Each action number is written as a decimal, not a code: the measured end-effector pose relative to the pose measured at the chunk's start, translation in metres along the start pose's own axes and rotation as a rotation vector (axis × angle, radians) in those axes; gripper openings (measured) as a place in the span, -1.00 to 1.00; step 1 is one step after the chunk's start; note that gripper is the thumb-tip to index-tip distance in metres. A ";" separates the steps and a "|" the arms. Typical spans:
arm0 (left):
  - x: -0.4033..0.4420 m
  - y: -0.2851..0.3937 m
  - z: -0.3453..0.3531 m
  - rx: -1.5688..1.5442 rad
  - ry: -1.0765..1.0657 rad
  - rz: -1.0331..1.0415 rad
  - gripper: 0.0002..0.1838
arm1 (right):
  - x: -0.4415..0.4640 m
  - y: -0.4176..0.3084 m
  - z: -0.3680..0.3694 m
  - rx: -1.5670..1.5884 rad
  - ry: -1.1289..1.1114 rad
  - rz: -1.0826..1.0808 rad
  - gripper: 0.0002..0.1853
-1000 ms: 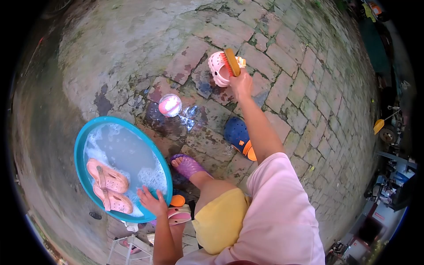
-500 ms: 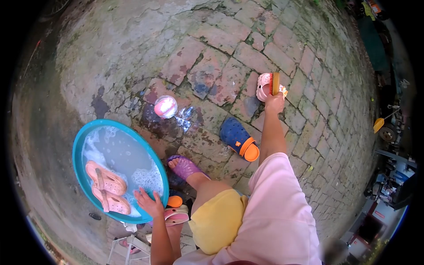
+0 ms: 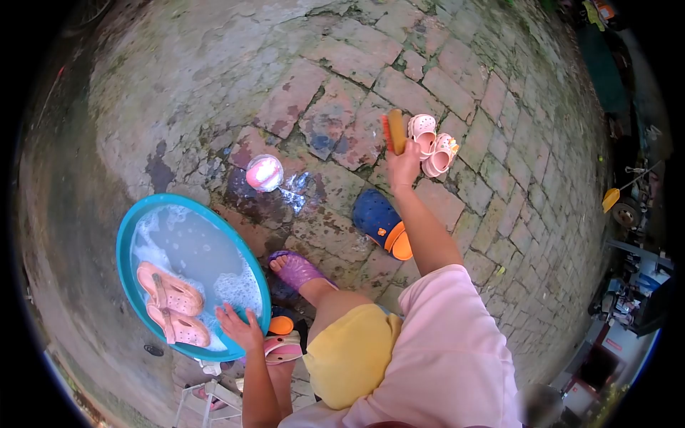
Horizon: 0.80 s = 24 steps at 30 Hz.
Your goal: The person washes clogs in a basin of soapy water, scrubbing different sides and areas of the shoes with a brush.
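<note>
My right hand [image 3: 404,165] is closed around a scrubbing brush [image 3: 396,132] with a yellow-brown back and red bristles. Just right of the brush, two light pink clogs [image 3: 422,134] stand side by side on the bricks. Below them lies a blue clog [image 3: 374,215] with an orange strap, partly behind my forearm. My left hand [image 3: 240,327], fingers spread, rests at the rim of a teal basin [image 3: 265,285] of soapy water. Two pink clogs [image 3: 171,289] with straps sit inside the basin.
A round container with pink and white contents [image 3: 265,173] stands on wet bricks beside foam. Near my legs are a pink-and-white clog [image 3: 284,349], an orange-strapped shoe [image 3: 280,325] and a white metal frame [image 3: 207,401]. A yellow shovel [image 3: 611,200] and a wheel are at the right.
The clog that was with the brush in my right hand now stands on the bricks beside its pair. My right hand has moved left from it, still with the brush.
</note>
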State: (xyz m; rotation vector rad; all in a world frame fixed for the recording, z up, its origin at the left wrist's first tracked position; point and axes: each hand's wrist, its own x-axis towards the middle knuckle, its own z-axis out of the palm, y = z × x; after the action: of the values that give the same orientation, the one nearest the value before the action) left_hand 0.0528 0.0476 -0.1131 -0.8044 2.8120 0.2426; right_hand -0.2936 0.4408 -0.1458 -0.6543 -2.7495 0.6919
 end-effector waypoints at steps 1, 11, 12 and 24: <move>0.000 -0.001 0.000 0.006 0.009 -0.002 -0.31 | -0.013 -0.019 0.010 0.101 -0.053 -0.123 -0.63; 0.007 -0.016 -0.017 -0.627 0.093 -0.101 -0.44 | -0.147 -0.228 -0.010 0.858 -0.925 -0.486 -0.46; 0.009 -0.024 -0.019 -0.470 0.175 -0.057 -0.47 | -0.160 -0.233 -0.006 0.879 -0.984 -0.535 -0.40; 0.056 -0.063 -0.053 -0.219 0.533 -0.354 -0.29 | -0.244 -0.280 0.048 0.428 -1.346 -0.703 -0.28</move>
State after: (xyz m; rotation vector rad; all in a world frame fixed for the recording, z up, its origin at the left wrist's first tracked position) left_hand 0.0321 -0.0441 -0.0821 -1.6048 3.0671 0.3195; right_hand -0.1980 0.0851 -0.0756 1.2772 -3.1723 1.8699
